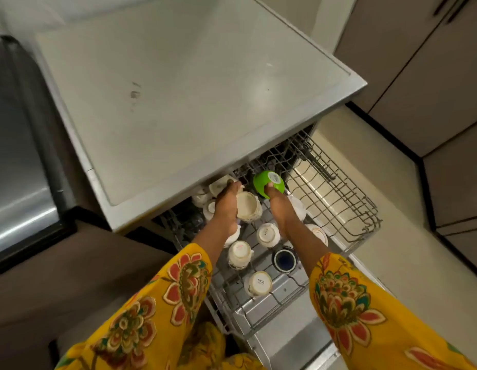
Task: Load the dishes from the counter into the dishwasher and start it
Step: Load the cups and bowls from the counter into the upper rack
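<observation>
The right hand (278,206) is holding a green bowl (268,182) upside down, with the thumb curled on its rim, at the far end of the pulled-out upper rack (349,209) of the dishwasher. Just beyond this hand, the front edge of the grey worktop (178,89) is hanging over the rack, so little room is remaining above the bowl. To the right of this hand, the wire rack is lying bare up to its side rail. The left hand (228,204) is reaching beside it and touching a white cup (218,184) under the worktop edge; its fingers are hidden, so I cannot tell its grip. Between both hands a cream bowl (248,206) is sitting, and inverted cups (258,284) are crowding the rack nearer to the person.
</observation>
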Demonstrator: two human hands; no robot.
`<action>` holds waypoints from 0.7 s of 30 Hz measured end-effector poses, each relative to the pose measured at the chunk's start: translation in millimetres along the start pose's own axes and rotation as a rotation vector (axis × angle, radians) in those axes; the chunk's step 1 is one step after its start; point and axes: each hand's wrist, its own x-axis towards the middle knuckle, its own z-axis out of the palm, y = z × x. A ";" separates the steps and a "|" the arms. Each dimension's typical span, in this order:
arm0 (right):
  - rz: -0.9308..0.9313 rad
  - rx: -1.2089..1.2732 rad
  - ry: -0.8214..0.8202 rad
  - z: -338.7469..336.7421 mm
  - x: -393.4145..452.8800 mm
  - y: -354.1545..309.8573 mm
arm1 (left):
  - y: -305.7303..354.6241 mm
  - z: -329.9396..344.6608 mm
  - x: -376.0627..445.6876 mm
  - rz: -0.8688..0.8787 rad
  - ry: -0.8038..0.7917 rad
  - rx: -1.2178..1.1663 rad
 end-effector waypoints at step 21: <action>-0.248 -0.227 -0.440 185.5 -192.6 -16.3 | 19.4 -228.7 -168.6 0.364 0.267 -0.171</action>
